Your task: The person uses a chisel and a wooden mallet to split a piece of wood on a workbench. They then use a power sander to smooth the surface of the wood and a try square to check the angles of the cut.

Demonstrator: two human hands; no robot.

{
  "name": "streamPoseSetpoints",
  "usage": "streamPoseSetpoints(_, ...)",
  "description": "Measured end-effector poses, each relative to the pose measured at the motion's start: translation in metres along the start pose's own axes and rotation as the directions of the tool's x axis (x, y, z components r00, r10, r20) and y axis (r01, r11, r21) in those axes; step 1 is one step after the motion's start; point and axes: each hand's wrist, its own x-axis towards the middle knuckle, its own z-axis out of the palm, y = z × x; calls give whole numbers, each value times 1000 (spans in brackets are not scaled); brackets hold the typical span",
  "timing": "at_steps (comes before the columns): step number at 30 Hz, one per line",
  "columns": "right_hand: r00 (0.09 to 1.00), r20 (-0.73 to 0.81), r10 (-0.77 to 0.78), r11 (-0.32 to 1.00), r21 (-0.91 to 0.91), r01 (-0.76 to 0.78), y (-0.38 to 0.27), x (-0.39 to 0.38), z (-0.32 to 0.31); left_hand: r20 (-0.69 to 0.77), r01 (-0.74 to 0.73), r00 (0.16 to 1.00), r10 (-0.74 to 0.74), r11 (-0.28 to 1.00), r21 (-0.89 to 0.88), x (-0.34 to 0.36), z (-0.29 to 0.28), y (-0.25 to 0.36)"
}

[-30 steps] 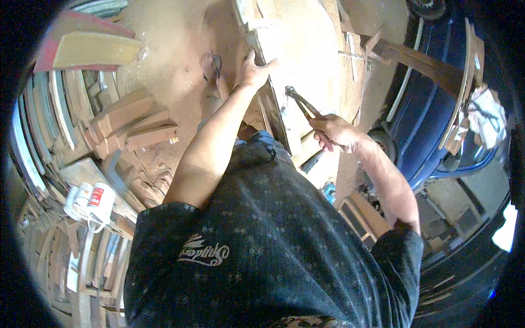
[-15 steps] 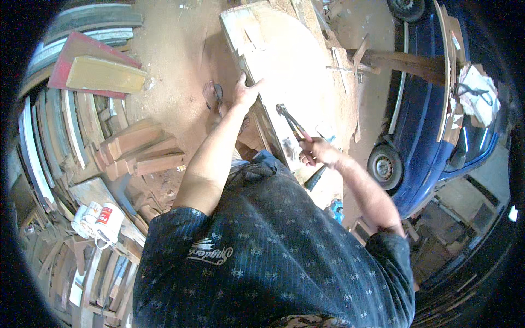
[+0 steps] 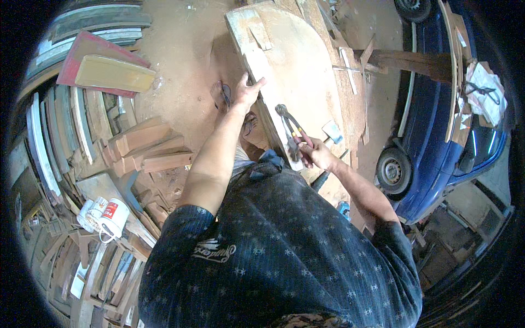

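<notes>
Gripping a pair of pincers (image 3: 291, 120), the right hand (image 3: 316, 155) has its fingers clamped on the two red handles, each marked with a yellow band. The pincers are above the near part of the wooden surface (image 3: 311, 65); their long axis slants, the dark head pointing away from the person and a little to the left. Whether the head touches the surface cannot be told. The left hand (image 3: 247, 93) lies at the edge of a long whitish plank (image 3: 256, 59), thumb spread apart from the other fingers; whether they squeeze the edge cannot be told. To the right of the pincers are one pale block-shaped object (image 3: 332, 132) and one dark pointed tool (image 3: 320, 180), with a blue tool (image 3: 343, 209) nearer the person.

On the left, three white containers stand clustered, the largest a bucket (image 3: 116, 220) with a red label and a handle; their contents cannot be made out. Beyond them lie a pile of brown wood blocks (image 3: 145, 136) and two panels, a tan one (image 3: 112, 74) on a red one (image 3: 70, 68). Two wheels of a blue vehicle (image 3: 432, 158) show at right.
</notes>
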Motion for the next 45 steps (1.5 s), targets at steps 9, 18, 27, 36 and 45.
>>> streamPoseSetpoints(9,921,-194,-338,519,-855,11,-39,-10,-14,-21,10,1000,-9,999,53,-2,4,18)
streamPoseSetpoints(18,805,-206,-556,718,-607,340,73,32,-28,8,-61,998,60,987,151,2,-1,10)
streamPoseSetpoints(27,587,-293,-755,536,-791,295,38,-41,-13,99,-208,975,196,971,118,-84,15,79)
streamPoseSetpoints(36,552,-326,-767,513,-829,222,52,-45,20,354,231,927,-125,933,-275,-191,23,98)
streamPoseSetpoints(45,585,-612,-532,839,-475,266,148,-17,-25,352,79,929,114,868,-490,-212,-23,138)
